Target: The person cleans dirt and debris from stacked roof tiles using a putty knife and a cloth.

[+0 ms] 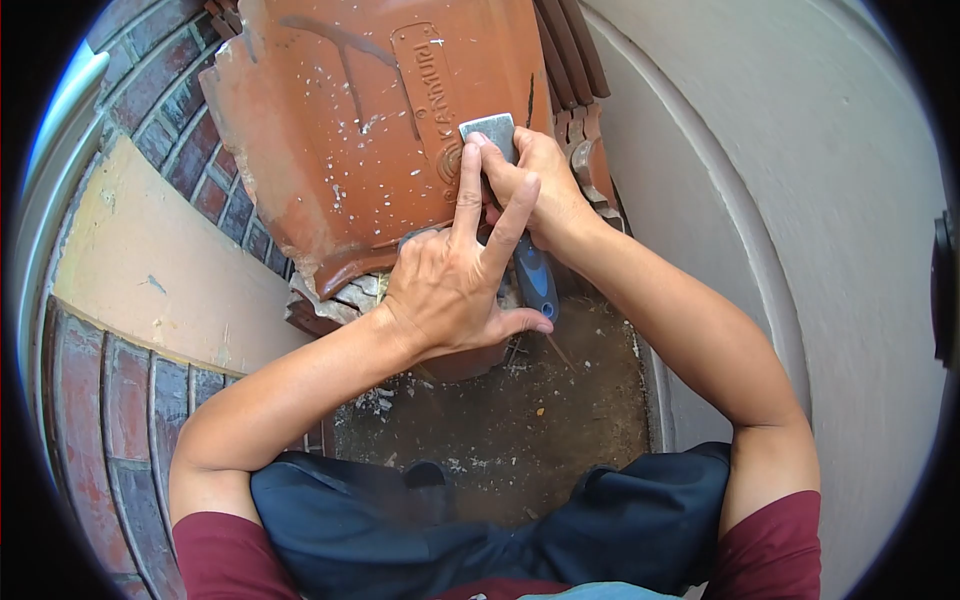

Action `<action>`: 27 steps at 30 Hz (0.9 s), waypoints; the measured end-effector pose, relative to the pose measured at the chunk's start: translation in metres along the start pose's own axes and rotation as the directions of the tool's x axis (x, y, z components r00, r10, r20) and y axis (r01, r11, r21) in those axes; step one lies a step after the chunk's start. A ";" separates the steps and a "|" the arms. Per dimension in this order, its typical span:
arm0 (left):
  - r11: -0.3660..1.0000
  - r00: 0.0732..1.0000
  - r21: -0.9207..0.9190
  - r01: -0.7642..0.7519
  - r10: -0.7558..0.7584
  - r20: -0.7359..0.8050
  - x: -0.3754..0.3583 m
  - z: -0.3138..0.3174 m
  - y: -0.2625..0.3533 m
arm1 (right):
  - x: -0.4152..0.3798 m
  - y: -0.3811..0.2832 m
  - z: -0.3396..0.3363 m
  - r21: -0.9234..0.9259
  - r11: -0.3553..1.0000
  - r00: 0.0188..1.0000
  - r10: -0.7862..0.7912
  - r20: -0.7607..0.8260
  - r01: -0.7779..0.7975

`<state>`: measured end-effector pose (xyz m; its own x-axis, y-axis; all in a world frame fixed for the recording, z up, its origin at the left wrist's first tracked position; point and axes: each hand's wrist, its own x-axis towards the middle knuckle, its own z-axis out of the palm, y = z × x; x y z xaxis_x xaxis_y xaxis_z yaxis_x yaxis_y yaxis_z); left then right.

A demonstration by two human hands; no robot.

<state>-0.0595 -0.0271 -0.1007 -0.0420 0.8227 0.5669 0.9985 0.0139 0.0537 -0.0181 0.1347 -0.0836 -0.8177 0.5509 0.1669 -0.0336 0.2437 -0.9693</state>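
A scraper with a flat metal blade (490, 130) and a blue and black handle (536, 280) lies over an orange roof tile (360, 110) marked with raised letters. My right hand (540, 185) is closed around the scraper near its blade, at the tile's lower right. My left hand (455, 265) is just below and left of it, fingers spread, with the index fingertip at the blade's lower edge. The left thumb points right, across the end of the handle. Pale specks and a dark streak mark the tile. Its left edge is broken and rough.
Brick wall (130, 390) with a beige panel (170, 270) runs along the left. A smooth grey wall (800, 200) curves along the right. More tiles (575, 50) stand behind at the top. The dirty floor (500, 420) has scattered white debris.
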 end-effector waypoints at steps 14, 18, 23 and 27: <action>1.000 0.990 0.022 -0.020 0.017 0.140 -0.003 -0.006 0.006 | -0.007 0.007 0.006 0.065 0.998 0.998 0.024 -0.049 -0.021; 1.000 0.996 -0.008 -0.019 0.020 0.091 0.001 -0.003 0.006 | -0.005 0.001 0.005 0.069 0.996 0.995 0.066 -0.071 -0.061; 0.999 0.991 0.043 0.011 -0.017 0.133 0.000 -0.007 0.007 | -0.003 0.002 0.007 0.115 0.993 0.998 -0.037 -0.044 0.042; 0.998 1.000 0.059 -0.007 0.007 0.007 0.008 -0.006 0.000 | 0.001 -0.019 0.004 0.159 0.985 0.997 0.062 0.038 -0.067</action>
<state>-0.0600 -0.0244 -0.0913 -0.0350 0.8265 0.5618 0.9991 0.0418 0.0009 -0.0206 0.1276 -0.0655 -0.8395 0.5341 0.0995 -0.0694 0.0763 -0.9947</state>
